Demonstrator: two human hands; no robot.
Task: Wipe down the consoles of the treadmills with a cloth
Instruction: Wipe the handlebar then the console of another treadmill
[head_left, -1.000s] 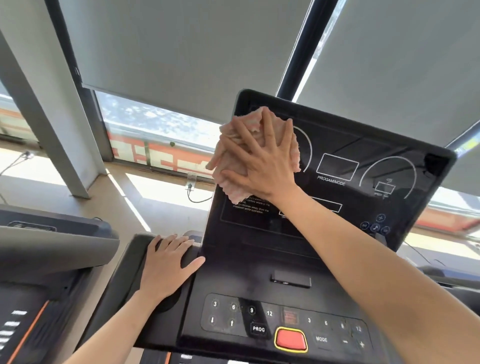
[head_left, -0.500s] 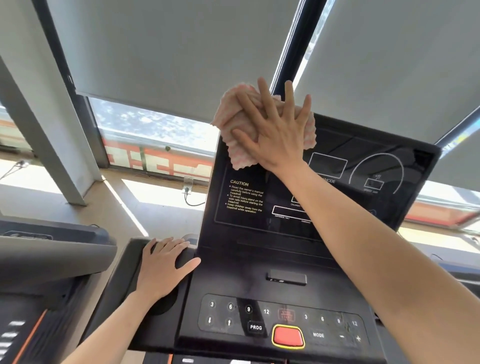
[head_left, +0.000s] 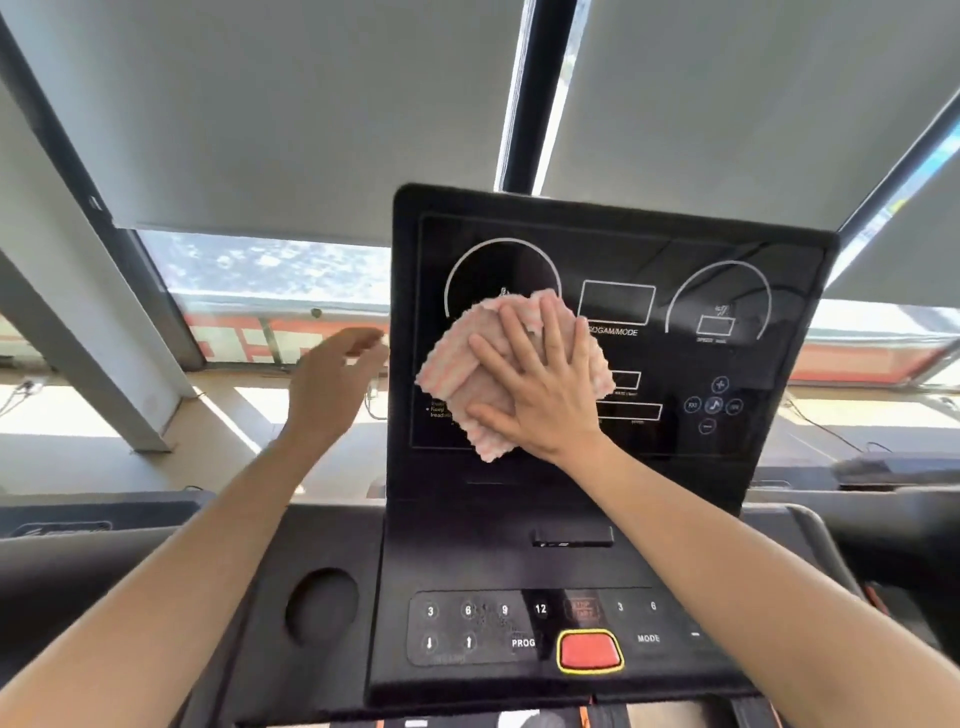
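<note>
With R hand (head_left: 540, 389) flat, fingers spread: pressed cloth (head_left: 457, 364) against console (head_left: 727, 249), left-centre, for full wipe contact. With L hand (head_left: 327, 384) open, loose: held beside console's left edge, prob. to brace.

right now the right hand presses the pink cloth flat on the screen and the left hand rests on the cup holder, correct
Not the left hand: in the head view it is up beside the left edge of the screen, off the cup holder. The rest holds.

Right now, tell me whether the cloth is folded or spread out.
Folded: the pink cloth shows overlapping layers and doubled edges beneath the right hand, pressed flat against the console screen.
</note>
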